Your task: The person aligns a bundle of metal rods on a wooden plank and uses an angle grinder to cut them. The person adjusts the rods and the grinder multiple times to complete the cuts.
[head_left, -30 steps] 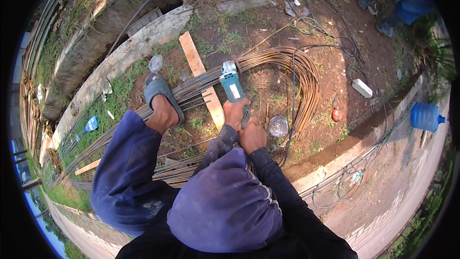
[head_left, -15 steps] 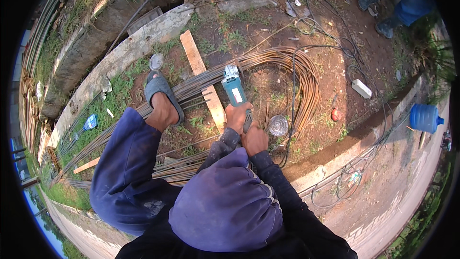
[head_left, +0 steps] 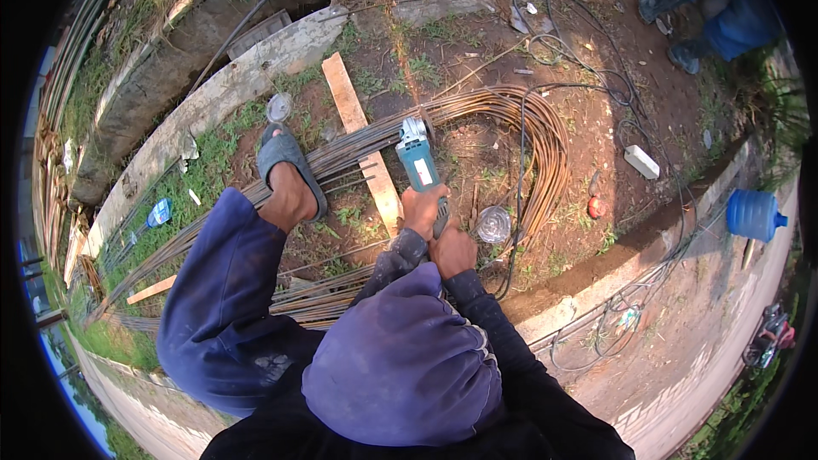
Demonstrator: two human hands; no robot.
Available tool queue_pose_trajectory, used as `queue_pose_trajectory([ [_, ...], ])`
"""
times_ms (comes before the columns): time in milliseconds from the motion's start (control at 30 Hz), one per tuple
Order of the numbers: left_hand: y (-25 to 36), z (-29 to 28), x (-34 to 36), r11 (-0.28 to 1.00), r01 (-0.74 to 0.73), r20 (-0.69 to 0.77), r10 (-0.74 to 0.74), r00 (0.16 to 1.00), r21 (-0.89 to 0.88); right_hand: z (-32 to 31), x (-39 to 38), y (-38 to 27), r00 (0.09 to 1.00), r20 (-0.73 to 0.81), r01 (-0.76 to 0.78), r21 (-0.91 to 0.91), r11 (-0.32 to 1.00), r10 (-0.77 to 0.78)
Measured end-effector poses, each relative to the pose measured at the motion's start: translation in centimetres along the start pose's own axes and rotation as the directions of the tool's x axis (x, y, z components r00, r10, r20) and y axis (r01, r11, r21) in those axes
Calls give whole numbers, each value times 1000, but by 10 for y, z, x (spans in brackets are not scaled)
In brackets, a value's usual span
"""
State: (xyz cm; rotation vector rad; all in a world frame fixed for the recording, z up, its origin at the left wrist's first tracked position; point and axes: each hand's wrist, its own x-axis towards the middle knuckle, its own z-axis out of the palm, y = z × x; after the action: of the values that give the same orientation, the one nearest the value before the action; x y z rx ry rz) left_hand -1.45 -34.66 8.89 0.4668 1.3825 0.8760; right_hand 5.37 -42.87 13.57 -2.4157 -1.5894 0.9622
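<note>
Both my hands hold a teal angle grinder (head_left: 417, 162) with a silver head. My left hand (head_left: 422, 209) wraps round its body, and my right hand (head_left: 453, 250) grips the rear handle just behind. The grinder's disc, seen edge-on, meets a bundle of thin steel rods (head_left: 354, 146). A stream of orange sparks (head_left: 400, 43) shoots from the contact toward the far side. To the right the rods bend round in a rusty loop (head_left: 552, 162). My left foot in a grey slipper (head_left: 290, 162) presses on the bundle.
A wooden plank (head_left: 342, 94) lies under the rods. Black cable (head_left: 626, 89) winds across the dirt at the right, near a white block (head_left: 642, 162). A clear plastic lid (head_left: 493, 224) sits beside my right hand. Another person's boots (head_left: 682, 55) stand far right; a blue water jug (head_left: 754, 215) is nearer.
Sparks now stream from the disc toward the far wall, where none showed before. My hands and the grinder hold nearly the same place. More of a vehicle shows at the right edge.
</note>
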Motion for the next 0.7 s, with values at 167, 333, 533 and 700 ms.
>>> queue_pose_trajectory([
  [167, 6, 2, 3, 1000, -21, -12, 21, 1000, 13, 0, 3, -1, 1000, -7, 8, 38, 999, -7],
  [333, 19, 3, 12, 1000, -10, -5, 10, 1000, 15, -3, 12, -12, 998, -60, 11, 68, 998, -7],
  [533, 21, 3, 15, 999, -30, -11, 30, 999, 34, -1, 15, -13, 997, -74, 24, 60, 998, -20],
  [700, 20, 4, 16, 999, -24, -17, 25, 1000, 35, -1, 15, -13, 996, -89, 20, 69, 997, -14],
])
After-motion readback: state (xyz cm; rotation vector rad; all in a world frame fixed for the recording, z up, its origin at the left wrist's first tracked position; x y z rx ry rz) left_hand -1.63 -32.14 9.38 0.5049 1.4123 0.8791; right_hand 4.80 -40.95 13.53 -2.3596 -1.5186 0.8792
